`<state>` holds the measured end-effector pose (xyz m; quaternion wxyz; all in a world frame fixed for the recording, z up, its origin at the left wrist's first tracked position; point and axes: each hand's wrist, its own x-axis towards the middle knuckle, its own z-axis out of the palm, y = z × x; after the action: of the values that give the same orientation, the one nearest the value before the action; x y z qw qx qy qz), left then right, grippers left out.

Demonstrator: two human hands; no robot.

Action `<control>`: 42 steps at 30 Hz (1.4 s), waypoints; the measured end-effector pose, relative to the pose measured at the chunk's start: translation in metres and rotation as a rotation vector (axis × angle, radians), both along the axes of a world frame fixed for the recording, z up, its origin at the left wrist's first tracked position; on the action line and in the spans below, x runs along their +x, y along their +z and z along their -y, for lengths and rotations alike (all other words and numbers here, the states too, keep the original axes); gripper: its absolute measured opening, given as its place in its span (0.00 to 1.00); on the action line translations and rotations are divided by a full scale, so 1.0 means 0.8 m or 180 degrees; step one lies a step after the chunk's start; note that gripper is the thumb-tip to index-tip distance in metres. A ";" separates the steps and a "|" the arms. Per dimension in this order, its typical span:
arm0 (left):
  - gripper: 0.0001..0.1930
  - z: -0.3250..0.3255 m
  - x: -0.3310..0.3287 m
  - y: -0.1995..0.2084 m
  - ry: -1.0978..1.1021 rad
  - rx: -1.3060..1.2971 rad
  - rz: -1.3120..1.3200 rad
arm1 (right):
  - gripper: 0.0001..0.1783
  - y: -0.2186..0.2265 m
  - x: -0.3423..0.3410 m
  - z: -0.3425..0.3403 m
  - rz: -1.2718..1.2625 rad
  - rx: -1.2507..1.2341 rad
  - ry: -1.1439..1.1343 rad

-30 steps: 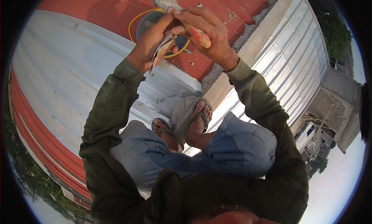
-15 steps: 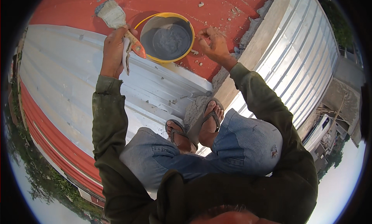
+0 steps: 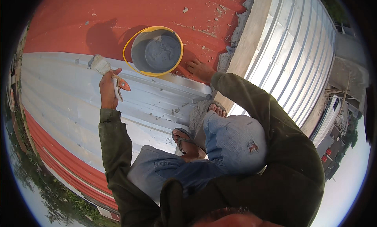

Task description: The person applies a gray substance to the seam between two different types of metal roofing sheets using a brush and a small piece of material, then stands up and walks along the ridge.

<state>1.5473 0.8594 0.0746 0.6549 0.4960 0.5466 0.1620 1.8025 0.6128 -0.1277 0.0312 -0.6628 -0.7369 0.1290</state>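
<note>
View from the head camera, looking down at a person crouched on a corrugated metal roof (image 3: 59,105), part red-orange, part coated silver-grey. The left hand (image 3: 108,89) is closed around one flat paintbrush with a red-orange wooden handle and grey-laden bristles (image 3: 105,68). The brush's long axis runs obliquely, bristle end pointing up and to the person's left, handle end down and to the right past the palm; the bristles touch or lie just above the silver-grey sheet, near its boundary with the red-orange sheet, and contact cannot be told for certain. The right hand (image 3: 200,69) rests flat and open on the red-orange roof, fingers spread, holding nothing.

One round yellow-rimmed plastic bucket holding grey paint (image 3: 156,50) stands on the red-orange sheet between the two hands. It lies to the right of the brush and just left of the right hand, which sits near its rim without touching it. The right hand is the nearer of the two to the bucket; the brush hand is farther off, with a strip of silver-grey roof between.

Count: one brush, one bucket, two hands, two sandalled feet (image 3: 188,142) on the roof below the bucket. A pale concrete ridge (image 3: 251,42) separates this roof from a second silver corrugated slope (image 3: 298,58) on the right.
</note>
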 end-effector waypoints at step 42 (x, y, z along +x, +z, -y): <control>0.11 -0.019 -0.043 -0.063 0.0000 -0.0402 0.0193 | 0.17 0.146 -0.004 0.038 -0.0802 0.0537 -0.0222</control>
<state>1.5126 0.8748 0.0245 0.7012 0.4486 0.5357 0.1420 1.7990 0.5823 -0.0106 0.1833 -0.6616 -0.7119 0.1476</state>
